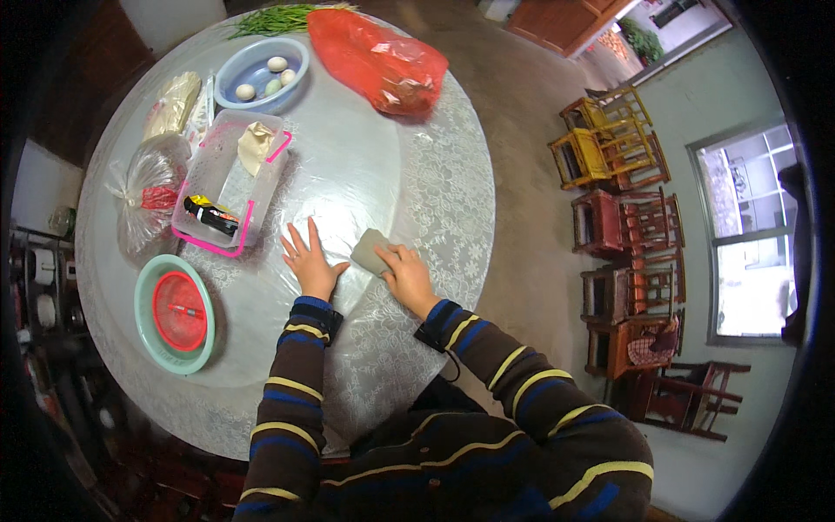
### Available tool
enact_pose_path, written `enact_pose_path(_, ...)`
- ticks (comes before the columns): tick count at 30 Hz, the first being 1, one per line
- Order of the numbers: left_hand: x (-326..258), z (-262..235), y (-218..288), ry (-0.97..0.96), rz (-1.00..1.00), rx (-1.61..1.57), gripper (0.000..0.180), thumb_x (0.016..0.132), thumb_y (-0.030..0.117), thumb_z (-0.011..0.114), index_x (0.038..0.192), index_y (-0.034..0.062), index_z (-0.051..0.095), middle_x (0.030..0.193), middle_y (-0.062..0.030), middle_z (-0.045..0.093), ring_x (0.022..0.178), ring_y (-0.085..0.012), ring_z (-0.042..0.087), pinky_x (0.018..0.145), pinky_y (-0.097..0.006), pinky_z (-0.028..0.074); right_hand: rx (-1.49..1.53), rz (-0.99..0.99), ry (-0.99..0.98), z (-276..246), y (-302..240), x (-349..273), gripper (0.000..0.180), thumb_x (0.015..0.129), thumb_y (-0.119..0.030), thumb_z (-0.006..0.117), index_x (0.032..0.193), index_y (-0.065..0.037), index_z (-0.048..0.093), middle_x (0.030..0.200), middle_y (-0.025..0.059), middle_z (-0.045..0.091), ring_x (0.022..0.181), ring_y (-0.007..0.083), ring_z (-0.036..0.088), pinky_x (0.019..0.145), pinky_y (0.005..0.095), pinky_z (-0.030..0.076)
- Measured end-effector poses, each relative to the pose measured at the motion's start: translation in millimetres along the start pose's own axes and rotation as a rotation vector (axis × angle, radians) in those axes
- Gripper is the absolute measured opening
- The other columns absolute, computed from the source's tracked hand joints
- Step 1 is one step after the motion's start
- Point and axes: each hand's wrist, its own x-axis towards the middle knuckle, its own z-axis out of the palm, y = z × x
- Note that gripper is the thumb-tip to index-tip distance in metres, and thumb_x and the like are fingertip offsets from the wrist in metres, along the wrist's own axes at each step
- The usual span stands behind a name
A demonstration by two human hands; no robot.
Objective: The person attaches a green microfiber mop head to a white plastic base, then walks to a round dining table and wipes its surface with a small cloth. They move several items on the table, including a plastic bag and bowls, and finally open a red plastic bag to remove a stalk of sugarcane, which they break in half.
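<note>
My right hand (408, 277) is closed on a folded grey-green cloth (372, 250), which lies pressed against the plastic-covered round table (348, 187). Flat on the same cover, with its fingers spread, rests my left hand (311, 264), a little left of the cloth. Nearest to the left hand is a clear plastic box (228, 178) with pink handles. Inside the box are a black-and-yellow packet (211, 215) and a cream-coloured piece (256, 146) that looks like cloth or paper.
A blue basin (300, 76) with several eggs and a red plastic bag (378, 61) sit at the far side, by green stalks (278, 20). At left are a tied clear bag (152, 196) and a green basin (150, 326) holding a red one. Wooden chairs (600, 217) line the right wall.
</note>
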Motion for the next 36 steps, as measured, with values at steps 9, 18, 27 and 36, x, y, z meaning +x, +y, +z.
enact_pose_path(9,-98,13,48,-0.002,0.018,-0.084,0.104,0.076,0.018,0.081,0.16,0.0148,0.02,0.163,-0.028,0.01,0.149,-0.0527,0.008,0.116,-0.067,0.014,-0.03,-0.012,-0.024,-20,35,-56,0.057,0.08,-0.005,0.069,0.135,-0.021,0.061,0.121,0.0111,0.059,0.105,0.0335,0.059,0.089,0.0431,0.051)
enact_pose_path(18,-165,69,126,-0.009,-0.092,-0.1,0.099,0.077,0.021,0.08,0.157,0.0095,0.024,0.162,-0.0283,0.011,0.148,-0.0525,0.008,0.116,-0.068,0.012,-0.054,-0.13,0.014,-61,138,-13,0.054,0.078,-0.004,0.068,0.129,-0.022,0.065,0.113,0.0111,0.061,0.095,0.0338,0.061,0.08,0.0433,0.053)
enact_pose_path(27,-158,84,246,0.041,-0.179,-0.051,0.095,0.077,0.026,0.081,0.155,0.011,0.029,0.16,-0.0276,0.014,0.148,-0.0529,0.01,0.115,-0.069,0.013,-0.093,-0.098,0.006,-75,207,67,0.053,0.079,-0.009,0.071,0.13,-0.02,0.062,0.113,0.0137,0.058,0.098,0.0358,0.06,0.08,0.0457,0.054)
enact_pose_path(36,-88,89,286,0.187,-0.189,-0.152,0.086,0.078,0.027,0.08,0.151,0.0104,0.036,0.158,-0.0274,0.02,0.147,-0.0513,0.015,0.114,-0.069,0.014,-0.083,-0.108,-0.346,-129,220,96,0.069,0.08,-0.038,0.076,0.142,-0.023,0.051,0.13,0.0126,0.053,0.119,0.0371,0.051,0.09,0.0591,0.043)
